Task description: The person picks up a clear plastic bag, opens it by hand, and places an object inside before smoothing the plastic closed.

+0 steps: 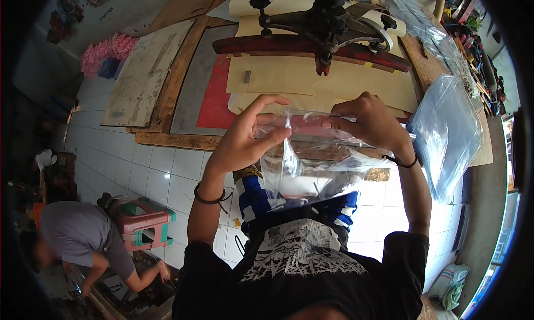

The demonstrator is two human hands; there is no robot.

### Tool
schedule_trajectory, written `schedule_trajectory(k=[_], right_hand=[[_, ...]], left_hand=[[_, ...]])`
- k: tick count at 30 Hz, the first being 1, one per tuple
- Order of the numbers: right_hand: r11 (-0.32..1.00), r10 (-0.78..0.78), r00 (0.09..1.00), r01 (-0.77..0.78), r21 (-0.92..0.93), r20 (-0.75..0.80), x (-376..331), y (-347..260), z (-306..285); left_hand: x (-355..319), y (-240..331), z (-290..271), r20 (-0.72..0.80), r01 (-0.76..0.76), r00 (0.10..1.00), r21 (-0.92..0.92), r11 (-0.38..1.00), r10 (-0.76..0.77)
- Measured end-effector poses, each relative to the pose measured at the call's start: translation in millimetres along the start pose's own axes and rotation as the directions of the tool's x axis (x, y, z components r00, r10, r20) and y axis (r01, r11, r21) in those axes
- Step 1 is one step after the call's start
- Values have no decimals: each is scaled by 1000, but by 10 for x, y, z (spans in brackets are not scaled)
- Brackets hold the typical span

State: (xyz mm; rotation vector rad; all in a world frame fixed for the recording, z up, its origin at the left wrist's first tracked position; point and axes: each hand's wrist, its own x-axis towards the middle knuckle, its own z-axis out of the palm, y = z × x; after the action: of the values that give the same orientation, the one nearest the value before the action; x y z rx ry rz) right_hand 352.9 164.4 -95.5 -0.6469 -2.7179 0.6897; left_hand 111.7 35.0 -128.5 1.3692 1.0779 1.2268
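Observation:
A clear plastic sheet [311, 170] hangs in shiny folds in front of my body, at the near edge of the work table. My left hand [245, 134] grips its left side, the thumb on the film and the other fingers curled partly behind it; the index finger stands apart. With thumb and fingers pinched, my right hand [370, 120] holds the upper right edge. A stack of clear plastic sheets [448, 136] lies just right of my right hand, hanging over the table's side.
Beyond my hands, a dark red clamp bar [261, 45] on a black metal frame [328, 22] spans tan paper [300, 75] and a red sheet [214, 100]. A worn board [147, 75] lies at left. Another person [83, 236] bends beside a plastic stool [146, 225] at lower left.

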Motion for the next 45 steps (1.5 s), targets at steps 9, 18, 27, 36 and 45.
schedule_trajectory(k=[9,18,27,36,45], right_hand=[[974,221,941,-224,15,-255,-223,-93,-52],[806,550,323,-447,388,-770,-1403,270,475],[828,537,484,-456,325,-691,-1278,163,1001],[408,589,718,133,903,-371,-1739,108,862],[241,-97,982,-133,961,160,-1067,117,961]], left_hand=[[164,-143,-70,-27,53,998,-101,993,-56],[133,-277,-263,-217,118,966,-122,985,-143],[60,-465,-242,-329,115,932,-126,985,-151],[-46,-457,-67,-403,29,906,-254,967,-133],[1,-390,194,86,-60,992,-312,948,91]])
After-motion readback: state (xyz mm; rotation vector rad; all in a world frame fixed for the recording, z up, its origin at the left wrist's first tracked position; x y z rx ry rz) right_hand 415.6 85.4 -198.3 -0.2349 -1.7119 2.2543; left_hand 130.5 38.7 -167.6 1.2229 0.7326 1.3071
